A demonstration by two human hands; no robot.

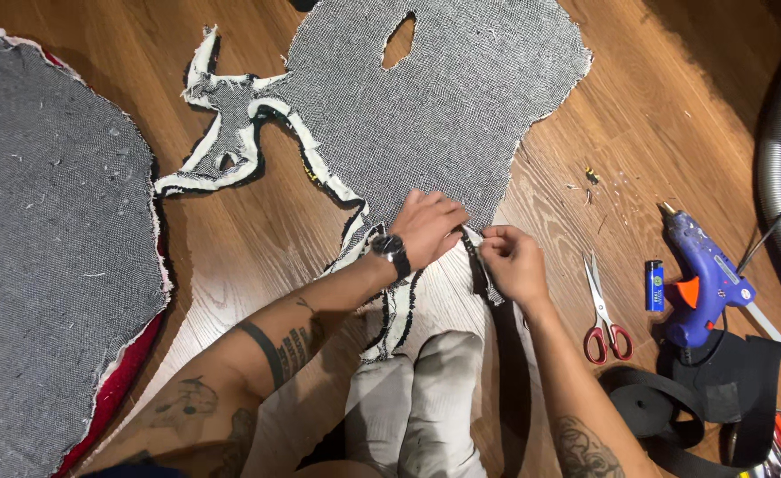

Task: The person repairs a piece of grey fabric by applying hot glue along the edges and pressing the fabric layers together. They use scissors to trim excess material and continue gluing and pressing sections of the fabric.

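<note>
Currently, our left hand (426,226) presses flat on the grey rug backing (444,97); our right hand (513,261) pinches the black edging strip (477,265) against its lower edge, scissors (603,310) nearby.

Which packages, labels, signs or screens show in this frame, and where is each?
Lighter: small blue upright block with a label, on the floor between the red-handled scissors and the blue glue gun.
Wristwatch: dark face on the left hand's wrist; display unreadable.
No packages or signs.
</note>
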